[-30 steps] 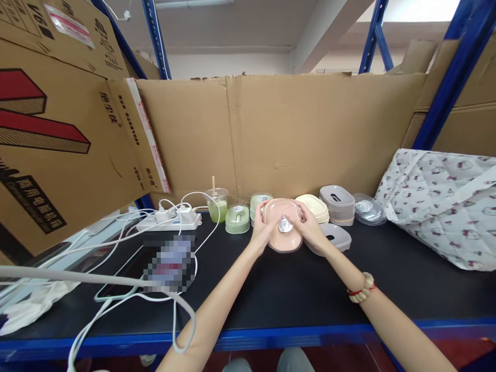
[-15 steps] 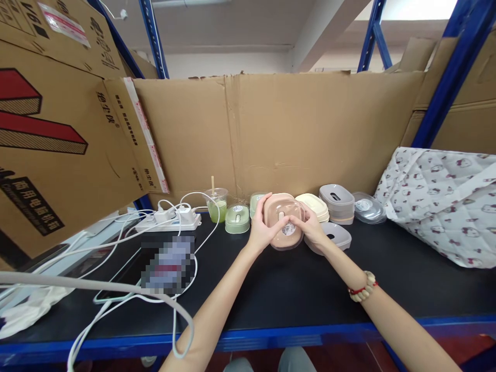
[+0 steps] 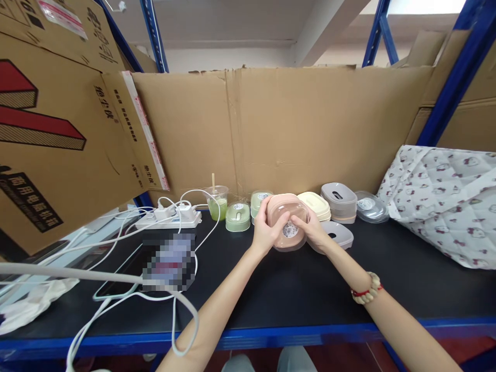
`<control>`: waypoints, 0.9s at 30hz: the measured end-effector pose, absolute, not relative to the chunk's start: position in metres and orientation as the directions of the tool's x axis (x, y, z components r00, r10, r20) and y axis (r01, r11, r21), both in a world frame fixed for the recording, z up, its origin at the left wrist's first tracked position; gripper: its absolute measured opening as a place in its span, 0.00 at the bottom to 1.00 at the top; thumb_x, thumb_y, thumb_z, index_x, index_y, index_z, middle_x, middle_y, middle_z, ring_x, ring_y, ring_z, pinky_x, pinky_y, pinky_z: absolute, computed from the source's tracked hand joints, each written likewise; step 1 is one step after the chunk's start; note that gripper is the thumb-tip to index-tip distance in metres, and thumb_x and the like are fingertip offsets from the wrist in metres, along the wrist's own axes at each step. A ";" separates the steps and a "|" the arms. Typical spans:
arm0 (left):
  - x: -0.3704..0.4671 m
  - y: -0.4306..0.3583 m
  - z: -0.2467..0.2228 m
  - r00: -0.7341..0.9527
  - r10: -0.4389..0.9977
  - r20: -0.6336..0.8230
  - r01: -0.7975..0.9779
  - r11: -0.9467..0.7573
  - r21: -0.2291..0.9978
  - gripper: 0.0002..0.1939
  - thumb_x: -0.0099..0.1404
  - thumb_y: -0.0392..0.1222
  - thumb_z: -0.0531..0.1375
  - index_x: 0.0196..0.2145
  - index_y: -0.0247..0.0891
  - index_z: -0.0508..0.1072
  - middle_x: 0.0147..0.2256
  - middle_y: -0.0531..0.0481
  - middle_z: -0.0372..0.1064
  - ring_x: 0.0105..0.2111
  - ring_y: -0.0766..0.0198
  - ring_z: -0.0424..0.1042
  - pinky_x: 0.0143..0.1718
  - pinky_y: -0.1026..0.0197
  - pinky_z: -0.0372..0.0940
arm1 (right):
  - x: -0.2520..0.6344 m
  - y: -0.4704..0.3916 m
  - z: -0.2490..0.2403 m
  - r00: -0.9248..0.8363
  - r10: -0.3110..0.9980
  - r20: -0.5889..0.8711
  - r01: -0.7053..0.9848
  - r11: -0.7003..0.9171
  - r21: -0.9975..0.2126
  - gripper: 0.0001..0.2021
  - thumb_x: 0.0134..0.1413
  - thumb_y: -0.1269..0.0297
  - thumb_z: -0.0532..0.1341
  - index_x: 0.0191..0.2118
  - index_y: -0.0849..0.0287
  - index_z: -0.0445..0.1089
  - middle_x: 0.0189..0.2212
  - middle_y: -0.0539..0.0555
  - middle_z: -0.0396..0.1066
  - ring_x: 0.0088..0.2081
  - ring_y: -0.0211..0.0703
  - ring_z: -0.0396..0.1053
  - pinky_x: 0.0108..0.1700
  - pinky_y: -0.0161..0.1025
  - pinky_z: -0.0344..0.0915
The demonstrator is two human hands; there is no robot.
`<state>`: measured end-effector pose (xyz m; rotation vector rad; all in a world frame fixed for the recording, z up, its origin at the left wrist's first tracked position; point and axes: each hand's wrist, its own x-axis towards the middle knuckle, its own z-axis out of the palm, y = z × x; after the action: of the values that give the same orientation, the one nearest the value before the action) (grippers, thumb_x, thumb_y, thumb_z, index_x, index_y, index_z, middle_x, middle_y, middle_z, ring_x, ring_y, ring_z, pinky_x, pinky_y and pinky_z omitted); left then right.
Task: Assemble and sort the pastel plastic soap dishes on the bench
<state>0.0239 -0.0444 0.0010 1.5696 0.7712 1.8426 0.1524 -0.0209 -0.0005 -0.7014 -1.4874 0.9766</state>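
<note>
A pink container (image 3: 284,202) with a clear lid and a round sticker is held up over the black table, tilted toward me. My left hand (image 3: 267,227) wraps its left side, thumb on the lid. On its right side is my right hand (image 3: 312,227), thumb also pressing near the sticker; the fingers behind are hidden. Close behind stand a green container (image 3: 259,199), a cream stack (image 3: 315,204) and a grey stack (image 3: 339,199). A grey lid-like piece (image 3: 341,236) lies beside my right hand.
Another green container (image 3: 237,219) and a green drink cup (image 3: 217,206) stand left, near a power strip (image 3: 170,223) with white cables. A phone (image 3: 120,281) lies front left. Clear lids (image 3: 370,206) and a patterned bag (image 3: 442,201) are right. Cardboard (image 3: 329,119) closes the back.
The clear lid sits shifted lower and to the right against the pink container. Both thumbs have moved up slightly on it, and the hands are a little further right.
</note>
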 end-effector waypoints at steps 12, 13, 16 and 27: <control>0.020 -0.037 0.006 -0.420 0.782 0.461 -0.134 -0.555 0.821 0.19 0.56 0.53 0.58 0.40 0.37 0.66 0.41 0.45 0.69 0.45 0.56 0.68 0.45 0.61 0.63 | 0.149 -0.024 -0.003 -0.267 0.859 0.437 -0.059 0.438 -0.897 0.27 0.37 0.46 0.67 0.44 0.54 0.67 0.43 0.55 0.70 0.47 0.50 0.67 0.46 0.43 0.67; 0.016 -0.035 0.009 -0.472 0.787 0.397 -0.170 -0.523 0.835 0.19 0.58 0.53 0.57 0.41 0.37 0.66 0.43 0.44 0.69 0.46 0.57 0.68 0.46 0.61 0.63 | 0.148 -0.025 -0.004 -0.301 0.860 0.412 -0.048 0.418 -0.907 0.28 0.36 0.49 0.68 0.45 0.54 0.66 0.41 0.54 0.70 0.42 0.49 0.70 0.40 0.42 0.70; 0.005 -0.031 0.015 -0.515 0.827 0.226 -0.270 -0.406 0.873 0.17 0.63 0.53 0.53 0.42 0.37 0.64 0.47 0.43 0.66 0.51 0.56 0.65 0.48 0.61 0.62 | 0.145 -0.027 -0.005 -0.363 0.869 0.336 -0.069 0.335 -0.940 0.30 0.32 0.55 0.70 0.45 0.53 0.63 0.32 0.50 0.71 0.26 0.41 0.70 0.23 0.35 0.67; 0.006 -0.036 0.017 -0.167 0.954 0.247 -0.240 -0.282 0.929 0.42 0.52 0.48 0.66 0.59 0.43 0.49 0.51 0.39 0.62 0.36 0.56 0.72 0.25 0.63 0.68 | 0.142 -0.025 0.001 -0.178 0.933 0.314 -0.103 0.299 -0.949 0.41 0.28 0.46 0.68 0.51 0.55 0.56 0.31 0.49 0.70 0.22 0.37 0.69 0.18 0.30 0.64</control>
<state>0.0058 -0.0358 0.0165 1.1304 0.9626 1.6206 0.1421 -0.0255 0.0014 -0.8237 -1.4244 1.1413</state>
